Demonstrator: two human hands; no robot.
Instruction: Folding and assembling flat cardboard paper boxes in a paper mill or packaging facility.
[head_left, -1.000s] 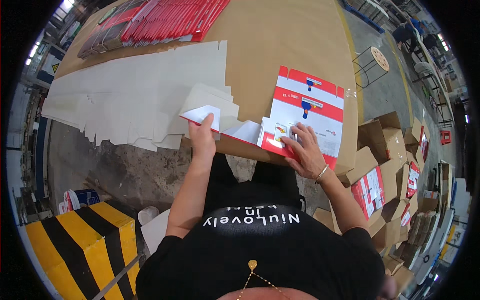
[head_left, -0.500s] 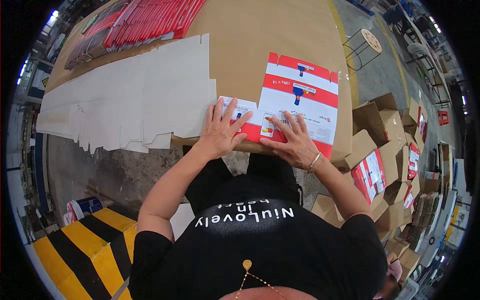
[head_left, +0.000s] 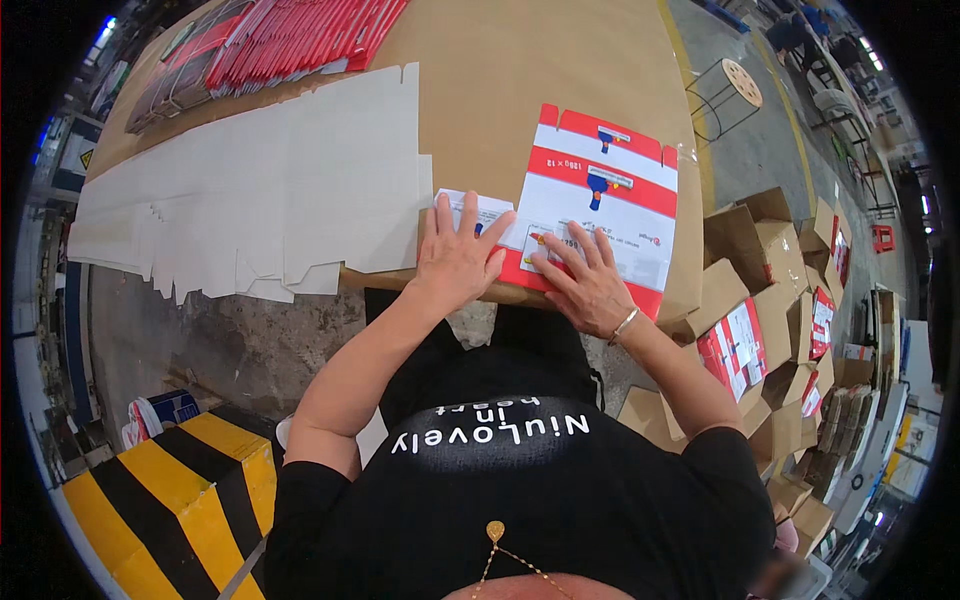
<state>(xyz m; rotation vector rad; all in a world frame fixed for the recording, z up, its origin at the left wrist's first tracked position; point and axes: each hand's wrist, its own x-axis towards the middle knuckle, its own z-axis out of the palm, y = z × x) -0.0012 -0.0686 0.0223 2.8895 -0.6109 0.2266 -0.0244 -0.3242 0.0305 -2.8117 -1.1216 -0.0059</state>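
A red and white printed carton (head_left: 620, 213) lies flat at the near edge of the brown-covered table (head_left: 480, 100), with its slotted flap toward the far side. My left hand (head_left: 458, 258) rests palm down on its narrower left part, fingers spread. On the lower middle of the carton lies my right hand (head_left: 588, 282), also flat with fingers apart, a bangle at its wrist. Part of the print is covered by my hands. Left of my left hand, a fanned row of white carton blanks (head_left: 260, 190) overhangs the near table edge.
Red folded cartons (head_left: 300, 35) stand in a row at the far left, beside a strapped bundle (head_left: 185, 75). Open brown boxes (head_left: 770, 250), some holding red and white cartons, crowd the right. A round stool (head_left: 742, 82) stands beyond; a yellow-and-black striped block (head_left: 170, 500) is at lower left.
My left hand has slid slightly right across the carton, and my right hand has shifted a little right. The carton has barely moved.
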